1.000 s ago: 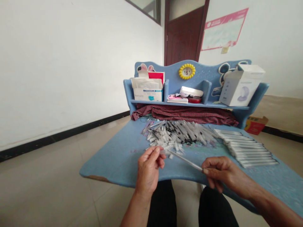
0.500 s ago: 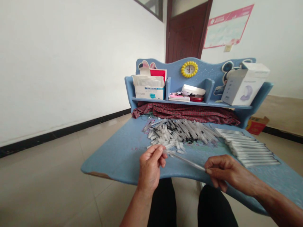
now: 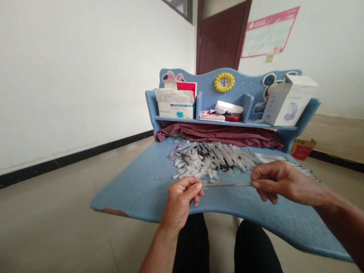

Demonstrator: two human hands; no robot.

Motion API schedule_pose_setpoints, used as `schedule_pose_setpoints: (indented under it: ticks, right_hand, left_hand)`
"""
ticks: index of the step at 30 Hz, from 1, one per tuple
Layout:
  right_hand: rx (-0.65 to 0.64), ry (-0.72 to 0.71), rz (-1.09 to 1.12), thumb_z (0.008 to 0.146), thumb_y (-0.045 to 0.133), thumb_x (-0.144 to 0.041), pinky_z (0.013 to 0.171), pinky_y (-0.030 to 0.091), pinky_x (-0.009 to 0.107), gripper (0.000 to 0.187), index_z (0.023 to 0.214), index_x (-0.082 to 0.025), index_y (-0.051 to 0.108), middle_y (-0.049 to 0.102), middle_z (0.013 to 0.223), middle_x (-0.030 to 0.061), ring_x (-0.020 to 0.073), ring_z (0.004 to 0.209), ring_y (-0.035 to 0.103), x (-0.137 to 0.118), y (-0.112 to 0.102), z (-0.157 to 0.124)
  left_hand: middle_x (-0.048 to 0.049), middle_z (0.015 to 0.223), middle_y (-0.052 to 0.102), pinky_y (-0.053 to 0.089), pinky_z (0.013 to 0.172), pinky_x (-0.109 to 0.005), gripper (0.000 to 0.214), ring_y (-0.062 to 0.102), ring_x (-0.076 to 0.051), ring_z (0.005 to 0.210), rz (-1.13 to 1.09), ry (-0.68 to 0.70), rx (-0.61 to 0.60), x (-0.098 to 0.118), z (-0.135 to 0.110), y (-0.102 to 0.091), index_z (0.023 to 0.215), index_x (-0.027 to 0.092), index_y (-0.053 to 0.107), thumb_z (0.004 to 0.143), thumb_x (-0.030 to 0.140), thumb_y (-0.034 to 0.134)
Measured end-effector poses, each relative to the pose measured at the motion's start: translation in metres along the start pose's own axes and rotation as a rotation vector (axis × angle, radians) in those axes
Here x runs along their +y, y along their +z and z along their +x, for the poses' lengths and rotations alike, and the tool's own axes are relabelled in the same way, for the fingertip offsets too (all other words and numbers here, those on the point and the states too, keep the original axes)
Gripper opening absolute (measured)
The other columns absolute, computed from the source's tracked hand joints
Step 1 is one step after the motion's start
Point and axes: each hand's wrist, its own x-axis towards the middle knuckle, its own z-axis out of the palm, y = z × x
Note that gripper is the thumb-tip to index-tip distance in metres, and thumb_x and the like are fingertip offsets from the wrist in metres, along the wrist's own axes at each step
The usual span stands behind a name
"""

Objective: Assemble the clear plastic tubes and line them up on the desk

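Note:
A slim translucent pen [image 3: 227, 184] spans the gap between my two hands, nearly level above the front of the blue desk [image 3: 133, 185]. My left hand [image 3: 184, 195] pinches its left end between thumb and forefinger, hiding the tip. At the other end, my right hand [image 3: 280, 182] is closed on the pen with thumb and fingers. Just beyond lies a heap of clear pen parts [image 3: 224, 155], some with black ends. Short whitish caps [image 3: 196, 163] form its left side. Partly behind my right hand, a row of pens [image 3: 284, 159] lies side by side.
A shelf [image 3: 182, 122] along the desk's back holds a mask box [image 3: 176, 108], papers, a red tin [image 3: 232, 118] and a white box [image 3: 288, 102]. Under it lies a rolled checked cloth [image 3: 227, 135]. The desk's front edge curves inward before my legs.
My right hand has risen, bringing the pen from a downward slant to nearly level, and now covers part of the pen row. My left hand keeps its pinch. The view has shifted slightly.

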Motion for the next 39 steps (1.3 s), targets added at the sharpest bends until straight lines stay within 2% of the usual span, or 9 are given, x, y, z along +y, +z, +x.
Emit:
schedule_pose_setpoints:
  ticks: [4,13,18,20,23,25,28,35,39]
  right_hand:
    - [0.04,-0.065,0.104,0.067,0.072,-0.031,0.036,0.036,0.02,0.018,0.062,-0.017,0.062,0.061,0.05,0.0012,0.0087,0.037,0.049,-0.009,-0.005,0.009]
    - [-0.097,-0.143,0.165,0.069,0.07,-0.038,0.033,0.034,0.018,0.025,0.065,-0.016,0.058,0.062,0.048,0.0002,0.0076,0.032,0.047,-0.026,-0.004,0.043]
    - [-0.05,-0.201,0.16,0.075,0.059,-0.05,0.035,0.035,0.02,0.034,0.07,-0.016,0.059,0.062,0.051,0.0009,0.0092,0.035,0.048,-0.013,-0.003,0.06]
    - [0.043,-0.141,0.0,0.078,0.056,-0.045,0.037,0.035,0.02,0.029,0.071,-0.016,0.06,0.06,0.05,-0.0001,0.0092,0.035,0.048,0.0,-0.001,0.071]
    - [0.184,-0.05,-0.543,0.078,0.055,-0.026,0.046,0.037,0.022,0.015,0.069,-0.018,0.063,0.06,0.051,0.0007,0.011,0.044,0.053,0.021,0.006,0.087]
    - [0.207,-0.047,-0.851,0.077,0.053,-0.02,0.057,0.04,0.025,0.015,0.072,-0.02,0.067,0.066,0.065,0.004,0.0157,0.062,0.061,0.031,0.012,0.095]
    - [0.151,0.004,-1.109,0.079,0.05,-0.021,0.066,0.041,0.029,0.019,0.081,-0.021,0.07,0.069,0.081,0.0086,0.0221,0.079,0.063,0.036,0.02,0.101]
    - [0.085,0.053,-1.18,0.074,0.05,-0.015,0.065,0.04,0.031,0.021,0.084,-0.017,0.068,0.069,0.086,0.0131,0.0249,0.081,0.063,0.033,0.023,0.107]
    - [0.236,-0.047,-0.969,0.069,0.052,-0.014,0.059,0.039,0.029,0.011,0.072,-0.017,0.062,0.066,0.072,0.008,0.0206,0.069,0.061,0.036,0.019,0.101]
  left_hand:
    - [-0.001,0.054,0.06,0.033,0.04,-0.018,0.019,0.044,-0.005,0.038,-0.064,-0.065,-0.049,0.002,-0.001,0.0,0.075,0.012,0.064,0.065,0.027,0.069]
    - [-0.0003,0.052,0.059,0.028,0.038,-0.016,0.024,0.04,-0.003,0.037,-0.147,-0.154,-0.067,0.003,-0.001,-0.002,0.08,0.012,0.064,0.062,0.025,0.073]
    - [0.0013,0.052,0.056,0.027,0.039,-0.015,0.023,0.037,-0.002,0.038,-0.181,-0.153,-0.009,0.007,-0.001,0.001,0.078,0.013,0.06,0.063,0.027,0.072]
    - [0.0015,0.053,0.056,0.027,0.039,-0.015,0.023,0.037,-0.002,0.039,-0.191,-0.152,0.001,0.007,0.0,0.002,0.078,0.013,0.058,0.064,0.027,0.071]
    - [0.001,0.054,0.056,0.027,0.039,-0.014,0.023,0.038,-0.002,0.039,-0.194,-0.156,-0.01,0.007,0.0,0.001,0.078,0.013,0.057,0.066,0.027,0.071]
    - [0.0008,0.055,0.056,0.027,0.039,-0.014,0.024,0.038,-0.002,0.04,-0.191,-0.156,-0.013,0.006,0.0,0.001,0.078,0.013,0.056,0.066,0.028,0.07]
    - [0.0009,0.055,0.056,0.027,0.039,-0.015,0.025,0.038,-0.002,0.04,-0.182,-0.156,-0.009,0.006,0.0,0.001,0.08,0.013,0.056,0.066,0.029,0.07]
    - [0.0016,0.056,0.055,0.028,0.04,-0.015,0.02,0.037,-0.002,0.04,-0.153,-0.123,-0.029,0.005,0.0,0.001,0.077,0.013,0.056,0.07,0.028,0.067]
    - [0.0016,0.057,0.056,0.028,0.04,-0.014,0.018,0.038,-0.002,0.04,-0.139,-0.113,-0.03,0.004,0.0,0.0,0.079,0.013,0.056,0.072,0.027,0.066]
